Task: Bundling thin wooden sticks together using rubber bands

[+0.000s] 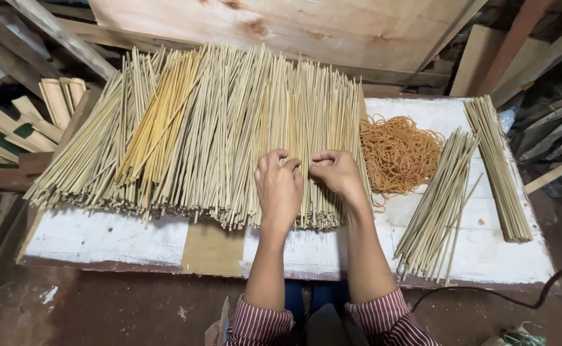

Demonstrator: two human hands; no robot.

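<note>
Both hands rest knuckles-up on the big pile of bamboo sticks, fingers curled down into it: the left hand and right hand nearly touch, pinching among sticks near the pile's right edge. Just right lies a heap of rubber bands, then 2 smaller stick bundles on the white board.

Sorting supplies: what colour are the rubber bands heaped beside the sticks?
Orange-tan, the rubber bands show best in the head view, right of the right hand.

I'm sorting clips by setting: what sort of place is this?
Probably a small bamboo craft workshop: a big heap of thin bamboo sticks on a worn white worktable, a pile of rubber bands, and plywood boards behind.
</note>
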